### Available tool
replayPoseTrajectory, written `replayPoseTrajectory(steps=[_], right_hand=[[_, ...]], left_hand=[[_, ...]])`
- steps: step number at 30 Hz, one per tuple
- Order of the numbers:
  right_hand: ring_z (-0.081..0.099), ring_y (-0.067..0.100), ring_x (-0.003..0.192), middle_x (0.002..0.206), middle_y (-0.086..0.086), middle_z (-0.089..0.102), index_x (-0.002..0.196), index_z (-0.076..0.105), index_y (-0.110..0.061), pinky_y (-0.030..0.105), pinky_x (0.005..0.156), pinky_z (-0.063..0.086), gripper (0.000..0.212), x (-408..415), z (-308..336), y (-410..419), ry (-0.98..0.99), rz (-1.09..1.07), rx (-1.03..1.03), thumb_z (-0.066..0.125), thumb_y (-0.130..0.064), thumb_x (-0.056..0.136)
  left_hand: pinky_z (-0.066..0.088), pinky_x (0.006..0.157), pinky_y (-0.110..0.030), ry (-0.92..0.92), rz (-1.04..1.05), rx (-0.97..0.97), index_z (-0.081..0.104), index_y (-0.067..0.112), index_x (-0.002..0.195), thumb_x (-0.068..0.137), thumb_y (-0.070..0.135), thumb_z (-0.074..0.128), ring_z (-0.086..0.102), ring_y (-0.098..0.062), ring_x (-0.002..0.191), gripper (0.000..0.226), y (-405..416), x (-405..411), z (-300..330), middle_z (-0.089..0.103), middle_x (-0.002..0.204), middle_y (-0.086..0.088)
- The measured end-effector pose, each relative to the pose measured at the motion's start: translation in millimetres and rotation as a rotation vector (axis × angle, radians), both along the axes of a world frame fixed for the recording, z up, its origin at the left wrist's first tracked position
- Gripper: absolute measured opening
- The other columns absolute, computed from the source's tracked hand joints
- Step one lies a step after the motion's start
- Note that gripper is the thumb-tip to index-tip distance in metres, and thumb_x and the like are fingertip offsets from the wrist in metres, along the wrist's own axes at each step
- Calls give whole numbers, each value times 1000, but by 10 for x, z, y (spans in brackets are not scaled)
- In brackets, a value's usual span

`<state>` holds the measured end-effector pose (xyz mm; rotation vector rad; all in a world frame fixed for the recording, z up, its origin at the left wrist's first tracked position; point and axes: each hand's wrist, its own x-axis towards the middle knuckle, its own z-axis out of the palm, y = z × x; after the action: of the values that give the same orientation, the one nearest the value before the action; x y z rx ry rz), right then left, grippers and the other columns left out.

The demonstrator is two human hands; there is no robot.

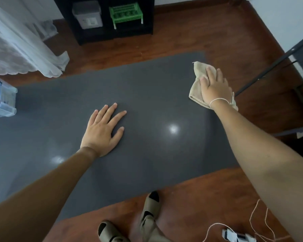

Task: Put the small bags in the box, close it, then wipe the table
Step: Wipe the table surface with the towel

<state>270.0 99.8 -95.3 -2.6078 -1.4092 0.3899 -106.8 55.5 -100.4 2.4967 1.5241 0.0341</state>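
A dark grey table (147,95) fills the middle of the view. My right hand (214,86) presses flat on a beige cloth (196,89) at the table's far right corner. My left hand (101,131) lies flat on the table near its middle, fingers spread, holding nothing. A clear plastic box with a blue lid and black handle (2,98) stands at the table's left edge, partly cut off by the frame. Its lid appears to be on. No small bags show on the table.
A white curtain (24,49) hangs at the far left. A black shelf (110,32) beyond the table holds a grey bin (87,14) and a green basket (125,13). A black metal frame (278,62) stands to the right. Sandalled feet (147,220) and string (259,220) are on the wooden floor.
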Motion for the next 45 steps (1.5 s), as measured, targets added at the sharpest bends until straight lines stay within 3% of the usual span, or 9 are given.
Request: replayPoseTrajectory(steps=[10,16,21,29,33,36,41,45], right_hand=[[26,36,139,157,5,18,145,21,-34,46,112,25,49,-7,-32,-1661,-103,-11,-22,26,-43,97],[16,33,143,158,1,18,145,21,-34,46,117,9,49,-265,-63,-1987,-162,-67,-29,25,-43,97],[12,32,144,158,-2,15,145,19,-38,46,118,5,50,-894,-92,-2013,-142,-16,-27,23,-46,95],[2,32,146,160,-3,7,145,13,-39,49,119,-1,54,-2084,-57,-1728,-79,164,-56,23,-50,93],[-1,35,145,159,-1,7,145,16,-40,50,116,-7,58,-3184,5,-1572,-20,453,-20,30,-56,90],[1,34,146,159,-1,12,144,20,-40,48,115,-12,59,-3915,-24,-1683,8,761,-3,34,-57,89],[9,23,146,156,-12,19,140,23,-48,45,117,1,52,-3667,-69,-1544,-67,919,26,33,-56,90],[5,22,146,158,-14,8,143,11,-47,43,118,2,53,-3214,-15,-848,-180,686,-29,26,-56,92]], left_hand=[[7,118,-46,-7,-17,23,28,26,145,96,37,35,14,-32,144,50,-63,36,4,20,157,-10],[6,118,-43,-34,-9,-18,28,24,145,96,35,39,12,-30,145,52,-346,-385,26,18,157,-11],[9,118,-46,-24,123,-29,30,22,145,95,34,42,14,-32,145,52,-518,-1075,58,20,156,-12],[12,115,-48,13,322,-19,32,19,144,88,45,29,17,-37,143,61,-769,-2074,109,23,155,-16],[15,115,-50,23,406,-5,32,18,143,95,36,39,19,-38,142,52,-870,-2485,83,24,154,-17],[14,115,-49,13,479,-11,33,19,143,90,42,32,20,-38,141,58,-926,-2761,118,25,154,-17],[13,115,-50,28,515,-22,32,20,144,87,44,28,18,-37,142,61,-1017,-3103,123,24,155,-15],[10,117,-46,10,525,-16,29,24,145,88,45,29,15,-31,145,61,-1042,-3123,77,20,157,-10]])
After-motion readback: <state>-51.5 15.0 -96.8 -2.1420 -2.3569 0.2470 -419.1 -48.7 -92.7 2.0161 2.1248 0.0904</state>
